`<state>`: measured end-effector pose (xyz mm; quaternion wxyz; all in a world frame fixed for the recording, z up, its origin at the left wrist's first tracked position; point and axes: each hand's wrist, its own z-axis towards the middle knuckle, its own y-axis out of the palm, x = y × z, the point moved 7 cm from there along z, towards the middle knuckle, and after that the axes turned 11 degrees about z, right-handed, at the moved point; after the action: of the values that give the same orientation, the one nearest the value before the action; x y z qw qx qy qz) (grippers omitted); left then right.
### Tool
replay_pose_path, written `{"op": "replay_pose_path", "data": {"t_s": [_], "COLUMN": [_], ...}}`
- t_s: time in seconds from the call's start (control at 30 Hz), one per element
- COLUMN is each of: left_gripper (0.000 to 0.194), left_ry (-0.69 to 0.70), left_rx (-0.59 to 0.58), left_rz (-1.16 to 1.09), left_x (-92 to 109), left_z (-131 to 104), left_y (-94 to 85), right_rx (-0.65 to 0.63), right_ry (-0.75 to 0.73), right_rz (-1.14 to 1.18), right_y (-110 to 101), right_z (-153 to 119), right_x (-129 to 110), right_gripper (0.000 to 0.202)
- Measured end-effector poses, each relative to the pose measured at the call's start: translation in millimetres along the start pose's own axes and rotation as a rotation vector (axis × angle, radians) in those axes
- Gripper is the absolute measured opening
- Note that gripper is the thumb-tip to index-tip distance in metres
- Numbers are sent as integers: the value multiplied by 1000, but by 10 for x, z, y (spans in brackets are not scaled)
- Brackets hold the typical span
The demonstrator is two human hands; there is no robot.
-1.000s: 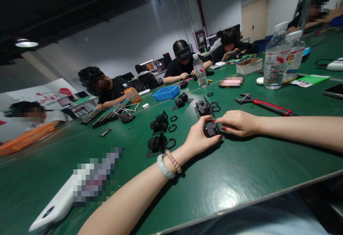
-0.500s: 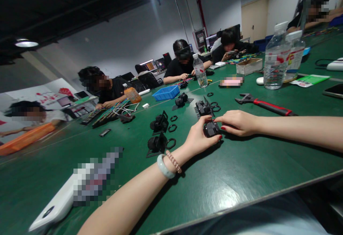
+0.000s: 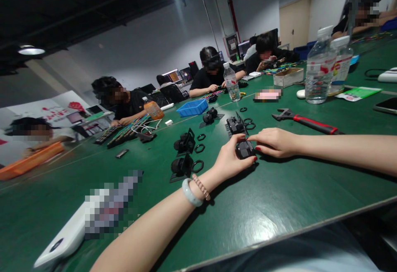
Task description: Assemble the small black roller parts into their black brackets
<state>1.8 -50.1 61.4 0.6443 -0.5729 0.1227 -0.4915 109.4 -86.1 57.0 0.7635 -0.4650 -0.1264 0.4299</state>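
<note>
My left hand (image 3: pixel 233 157), with a pale bangle and a beaded bracelet at the wrist, is closed around a black fitting (image 3: pixel 245 149) with a blocky top, low over the green table. My right hand (image 3: pixel 277 142) reaches in from the right. Its fingertips are drawn together at the fitting's right edge; exactly what they grip there is partly hidden. Just beyond, a similar black fitting (image 3: pixel 235 124) with a slotted plate stands beside black ring nuts (image 3: pixel 249 123). More such fittings lie to the left, one (image 3: pixel 181 165) near a ring nut (image 3: pixel 197 165).
An adjustable wrench (image 3: pixel 314 123) with red-black handle lies right. Water bottles (image 3: pixel 319 73) stand behind it. Farther off are a blue tray (image 3: pixel 192 107), an orange drink bottle (image 3: pixel 153 108) and an open box (image 3: pixel 288 77). A white device (image 3: pixel 66 230) lies front left. Several people sit around the table.
Both my hands and the black fitting stay almost still. At far left, a person's arm has shifted by the orange tray.
</note>
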Motion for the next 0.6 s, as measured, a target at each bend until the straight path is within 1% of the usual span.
{"op": "replay_pose_path", "data": {"t_s": [0.3, 0.5, 0.6], "left_gripper": [56, 56, 55], "left_ry": [18, -11, -3], "left_rx": [0, -11, -1], "left_rz": [28, 2, -2], "left_x": [5, -10, 0], "left_z": [0, 0, 1], "left_y": [-2, 6, 0], "right_rx": [-2, 0, -4], "right_ry": [17, 20, 26], "right_rz": [30, 25, 25], "right_y": [14, 16, 20], "right_z": [1, 1, -1], "right_x": [23, 26, 34], "right_gripper": [33, 33, 35]}}
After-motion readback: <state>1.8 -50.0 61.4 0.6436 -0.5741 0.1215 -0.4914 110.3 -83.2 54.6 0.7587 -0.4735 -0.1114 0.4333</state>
